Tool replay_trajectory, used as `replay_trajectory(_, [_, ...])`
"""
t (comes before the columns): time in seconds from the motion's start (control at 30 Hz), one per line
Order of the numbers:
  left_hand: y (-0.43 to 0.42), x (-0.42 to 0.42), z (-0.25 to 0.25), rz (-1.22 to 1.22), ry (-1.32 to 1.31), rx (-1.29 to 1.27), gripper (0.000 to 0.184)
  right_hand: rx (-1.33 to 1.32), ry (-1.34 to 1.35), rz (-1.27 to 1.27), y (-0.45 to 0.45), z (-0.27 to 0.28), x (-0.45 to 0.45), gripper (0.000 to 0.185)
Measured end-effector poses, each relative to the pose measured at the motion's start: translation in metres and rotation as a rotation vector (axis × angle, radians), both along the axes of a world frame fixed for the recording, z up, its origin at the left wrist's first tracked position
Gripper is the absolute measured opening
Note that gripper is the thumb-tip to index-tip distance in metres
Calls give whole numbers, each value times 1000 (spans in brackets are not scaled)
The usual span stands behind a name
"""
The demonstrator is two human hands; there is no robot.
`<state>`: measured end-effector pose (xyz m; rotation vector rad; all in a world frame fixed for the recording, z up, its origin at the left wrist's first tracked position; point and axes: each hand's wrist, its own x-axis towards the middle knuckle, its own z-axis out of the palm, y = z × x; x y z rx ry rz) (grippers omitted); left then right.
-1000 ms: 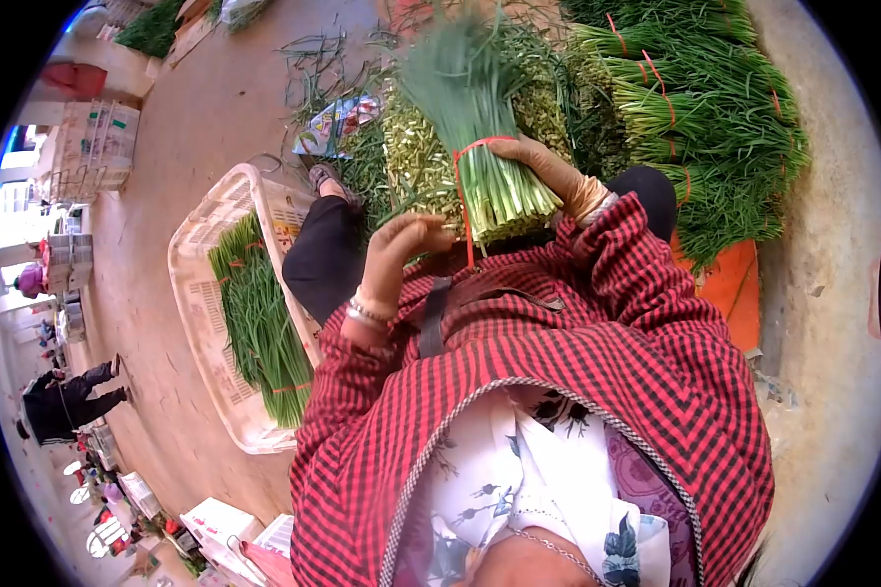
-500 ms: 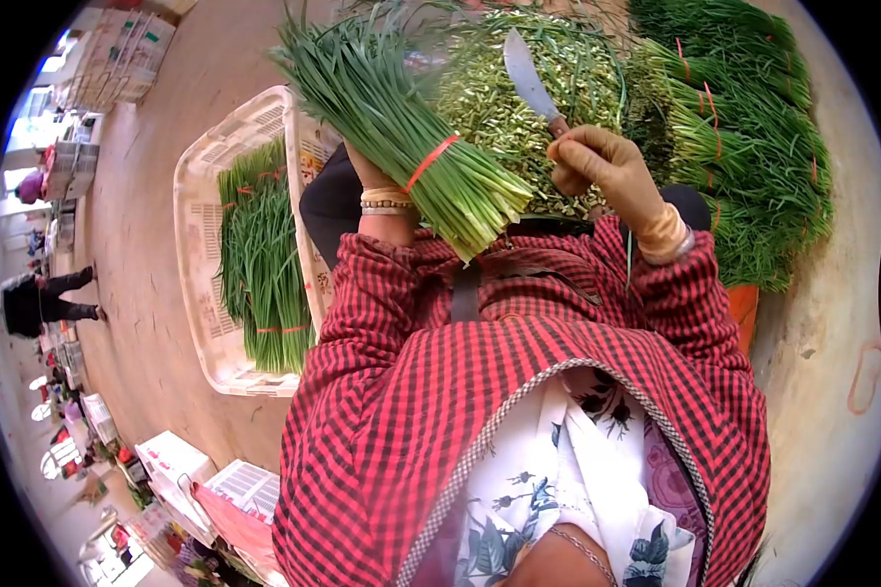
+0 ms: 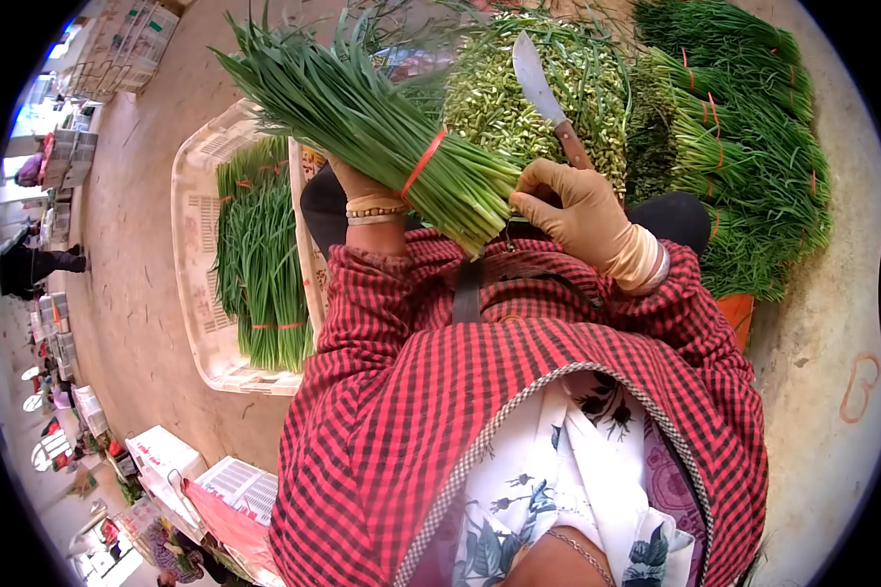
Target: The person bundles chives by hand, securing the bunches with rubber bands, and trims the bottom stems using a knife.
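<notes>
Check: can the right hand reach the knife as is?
Probably yes: the knife lies on the trimmings pile, handle toward the right hand, nothing visible between. That hand is at the cut ends of the bundle, though; whether it pinches anything is unclear.

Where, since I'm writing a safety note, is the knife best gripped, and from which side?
By the brown handle, probably from the near side: the knife lies on the cut stalks, handle end close to the right hand, curved blade pointing away.
</notes>
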<state>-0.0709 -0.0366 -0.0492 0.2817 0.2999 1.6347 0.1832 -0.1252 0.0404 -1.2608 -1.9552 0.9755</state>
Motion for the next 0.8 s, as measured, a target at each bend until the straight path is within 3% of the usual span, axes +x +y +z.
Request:
replay_trajectory(0.03, [-1, -2, -1, -14, 13, 25, 57, -152, 66, 1, 1, -1, 1, 14])
replay_trajectory(0.27, [6, -16, -4, -88, -41, 132, 55, -226, 86, 122, -1, 9, 14, 11])
replay_trajectory(0.37, [8, -25, -2, -15, 59, 106, 47, -431, 93, 98, -9, 18, 36, 12])
replay_trajectory(0.47, [14, -46, -16, 154, 241, 15, 55, -510, 69, 131, -20, 23, 70, 15])
replay_trajectory(0.57, [6, -62, -1, -52, -92, 268, 55, -568, -90, -70, -24, 39, 114, 17])
replay_trajectory(0.6, [6, -64, 7, -47, -89, 273, 55, -568, -140, -181, -23, 41, 133, 18])
replay_trajectory(0.67, [6, -67, 22, 261, 216, 104, 51, -318, -249, -362, -18, 12, 190, 18])
replay_trajectory(0.73, [6, -69, 24, 254, 190, 105, 52, -235, -309, -546, -6, 2, 220, 17])
replay_trajectory(0.77, [4, -68, 23, 244, 161, 103, 54, -274, -539, -642, 1, 3, 222, 12])
replay_trajectory(0.8, [2, -67, 23, 235, 132, 99, 56, -275, -543, -637, 6, 0, 207, 12])
